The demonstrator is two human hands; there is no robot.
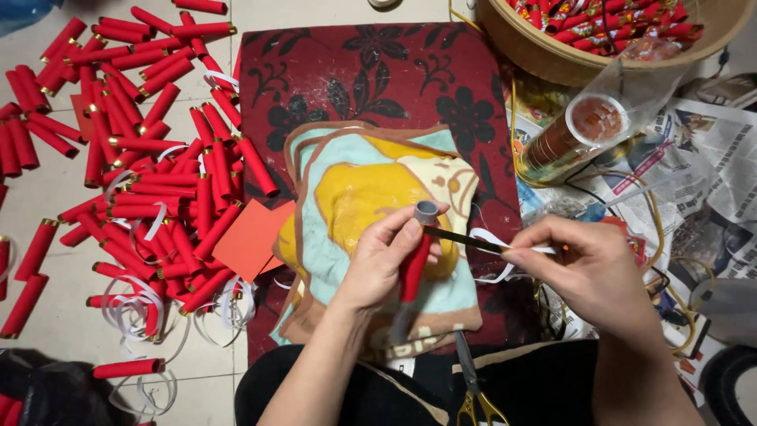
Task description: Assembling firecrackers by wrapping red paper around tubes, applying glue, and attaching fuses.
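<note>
- Left hand (pixel 384 256) clamped on a red paper tube (pixel 413 268), upright over the patterned cloth (pixel 355 189), centre near.
- Right hand (pixel 587 264) pinches a thin gold-edged strip (pixel 465 238) touching the tube's top.
- Finished red tubes (pixel 150 158) piled on the floor, left.
- Scissors (pixel 471 386) lie near, below the hands.

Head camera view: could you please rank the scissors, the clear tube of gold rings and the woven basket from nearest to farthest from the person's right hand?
From the right hand:
1. Clear tube of gold rings, lying above the hand on the newspaper.
2. Scissors, down and to the left, at the lap's edge; only slightly farther than the tube.
3. Woven basket, at the top edge, beyond the tube.
</note>
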